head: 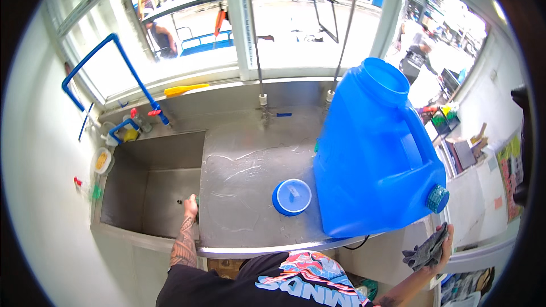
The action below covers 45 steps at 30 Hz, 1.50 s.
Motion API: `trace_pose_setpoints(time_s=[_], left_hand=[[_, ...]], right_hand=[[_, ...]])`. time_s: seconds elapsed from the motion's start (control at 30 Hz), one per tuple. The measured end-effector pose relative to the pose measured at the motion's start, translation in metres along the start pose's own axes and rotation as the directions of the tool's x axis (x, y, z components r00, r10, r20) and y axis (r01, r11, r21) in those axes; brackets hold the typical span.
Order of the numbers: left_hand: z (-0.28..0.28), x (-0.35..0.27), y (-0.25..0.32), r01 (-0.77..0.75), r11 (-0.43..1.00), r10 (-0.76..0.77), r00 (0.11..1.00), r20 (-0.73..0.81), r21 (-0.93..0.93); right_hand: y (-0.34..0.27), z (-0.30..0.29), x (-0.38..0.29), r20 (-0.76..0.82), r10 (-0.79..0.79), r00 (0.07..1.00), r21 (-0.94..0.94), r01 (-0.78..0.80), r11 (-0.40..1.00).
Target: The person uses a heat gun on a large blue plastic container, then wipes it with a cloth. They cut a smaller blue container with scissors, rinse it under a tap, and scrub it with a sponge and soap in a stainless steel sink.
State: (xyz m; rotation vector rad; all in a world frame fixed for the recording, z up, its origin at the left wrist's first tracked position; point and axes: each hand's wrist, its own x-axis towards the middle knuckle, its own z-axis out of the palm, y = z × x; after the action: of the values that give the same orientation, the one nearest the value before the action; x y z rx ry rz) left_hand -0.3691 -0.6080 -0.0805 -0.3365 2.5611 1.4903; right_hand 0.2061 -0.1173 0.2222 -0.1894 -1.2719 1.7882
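Over the right edge of a steel sink basin (172,187), my left hand (190,208) has its fingers closed around something green, mostly hidden by the hand. A crumpled grey cloth (424,252) is held in my right hand (446,245), out at the right beyond the counter. Between my hands a large blue plastic water jug (362,157) stands on the wet steel counter (239,179). Its top mouth is uncapped, and a ridged cap (438,198) sits on its lower spout. Left of the jug lies a round blue lid (292,197) with its pale inner side up.
Behind the basin rises a blue pipe (132,72) with a red-handled valve (154,113). Steel pipes with a blue-handled valve (283,114) stand at the counter's back. A plastic tub (102,160) sits on the sink's left ledge, and a yellow object (185,90) rests on the windowsill.
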Motion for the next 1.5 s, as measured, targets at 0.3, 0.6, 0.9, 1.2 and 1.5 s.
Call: trace_pose_setpoints(time_s=[0.3, 0.6, 0.9, 1.2, 1.5], left_hand=[[0.069, -0.034, 0.217, -0.705, 0.609, 0.786, 0.596, -0.162, 0.364], [0.305, -0.108, 0.314, -0.876, 0.468, 0.859, 0.482, 0.175, 0.116], [0.381, -0.069, 0.292, -0.956, 0.042, 0.633, 0.251, 0.733, 0.292], [0.301, -0.041, 0.255, -0.761, 0.420, 0.608, 0.641, 0.469, 0.495], [0.073, 0.083, 0.128, -0.008, 0.865, 0.129, 0.970, -0.207, 0.501]], right_hand=[[-0.019, 0.005, -0.042, -0.276, -0.157, 0.948, -0.219, 0.097, 0.971], [-0.019, 0.005, -0.110, -0.493, -0.214, 0.843, -0.293, 0.071, 0.953], [-0.027, 0.027, -0.144, -0.576, -0.171, 0.799, -0.301, -0.013, 0.954], [-0.033, 0.037, -0.127, -0.495, -0.234, 0.837, -0.413, 0.010, 0.911], [-0.023, 0.010, -0.154, -0.507, -0.195, 0.840, -0.362, -0.002, 0.932]])
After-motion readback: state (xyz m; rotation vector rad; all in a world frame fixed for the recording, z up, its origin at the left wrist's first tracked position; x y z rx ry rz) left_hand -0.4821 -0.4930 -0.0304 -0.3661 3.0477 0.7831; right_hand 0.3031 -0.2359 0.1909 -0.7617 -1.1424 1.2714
